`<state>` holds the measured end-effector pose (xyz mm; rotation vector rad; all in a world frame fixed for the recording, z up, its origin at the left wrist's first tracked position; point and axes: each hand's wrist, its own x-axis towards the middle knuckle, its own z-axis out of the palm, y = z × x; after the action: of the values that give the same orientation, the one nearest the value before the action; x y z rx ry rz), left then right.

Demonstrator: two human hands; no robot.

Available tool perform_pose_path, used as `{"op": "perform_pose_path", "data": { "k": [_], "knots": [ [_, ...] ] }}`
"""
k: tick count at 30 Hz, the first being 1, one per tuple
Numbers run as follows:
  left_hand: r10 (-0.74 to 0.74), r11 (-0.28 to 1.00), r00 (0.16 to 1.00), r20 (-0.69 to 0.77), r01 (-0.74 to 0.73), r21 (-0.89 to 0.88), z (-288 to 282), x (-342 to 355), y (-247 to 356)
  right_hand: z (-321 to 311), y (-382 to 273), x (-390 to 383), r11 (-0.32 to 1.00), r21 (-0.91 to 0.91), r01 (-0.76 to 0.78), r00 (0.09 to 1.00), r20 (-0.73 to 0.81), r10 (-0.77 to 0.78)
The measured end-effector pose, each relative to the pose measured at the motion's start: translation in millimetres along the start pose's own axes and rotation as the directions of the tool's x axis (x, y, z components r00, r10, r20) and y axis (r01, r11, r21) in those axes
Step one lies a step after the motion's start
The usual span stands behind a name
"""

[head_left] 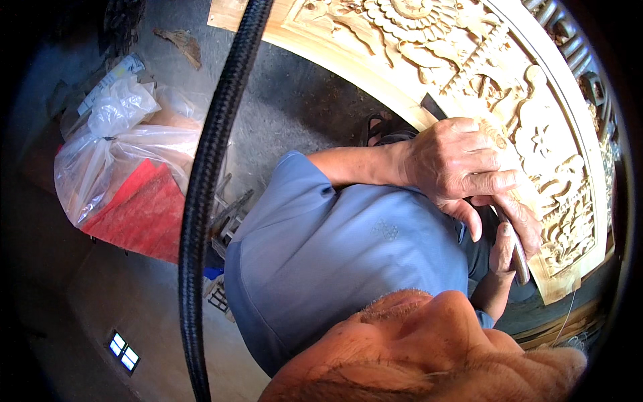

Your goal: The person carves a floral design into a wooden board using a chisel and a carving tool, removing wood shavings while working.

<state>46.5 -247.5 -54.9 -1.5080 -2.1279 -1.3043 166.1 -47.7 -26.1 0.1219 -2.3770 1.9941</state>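
My left hand is closed over the edge of a pale carved wooden panel, its fingers curled and its thumb pointing down. Just below it, my right hand wraps around the brown, rounded handle of a hand tool, and the two hands touch. Past the left hand's knuckles, a dark flat strip sticks out; it looks like the other end of the same tool. The tool's middle is hidden under the left hand, so its exact kind cannot be told. Flowers and scrolls in relief cover the panel.
A thick black braided cable crosses the view at left. Behind it, a tied clear plastic bag lies with a red sheet. A wood scrap is on the grey floor. Wooden strips lie at lower right.
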Motion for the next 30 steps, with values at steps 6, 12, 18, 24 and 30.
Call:
{"op": "perform_pose_path", "data": {
  "k": [6,12,18,24,30],
  "knots": [
    [0.022,1.0,1.0,0.02,-0.022,0.018,-5.9,0.5,-2.1,0.2,-8.4,6.3,1.0,-0.026,-0.007,1.0,0.021,0.007],
    [-0.005,1.0,0.999,-0.036,0.006,0.02,0.4,-6.0,-4.4,2.4,-26.2,16.6,0.997,-0.057,-0.053,0.998,0.022,0.055],
    [-0.015,0.999,0.994,-0.104,0.018,0.032,10.2,-7.8,-7.6,-10.0,-16.7,30.5,0.999,-0.05,-0.002,0.996,0.086,0.007],
    [-0.038,0.996,0.996,-0.085,0.044,0.079,16.7,-3.7,-8.7,-21.6,6.8,30.3,0.996,-0.08,0.043,0.994,0.107,-0.034],
    [-0.062,0.995,0.994,-0.089,0.069,0.067,19.9,-4.3,-8.1,-16.1,15.6,27.1,0.999,-0.026,0.027,0.996,0.089,-0.024]
  ]
}}
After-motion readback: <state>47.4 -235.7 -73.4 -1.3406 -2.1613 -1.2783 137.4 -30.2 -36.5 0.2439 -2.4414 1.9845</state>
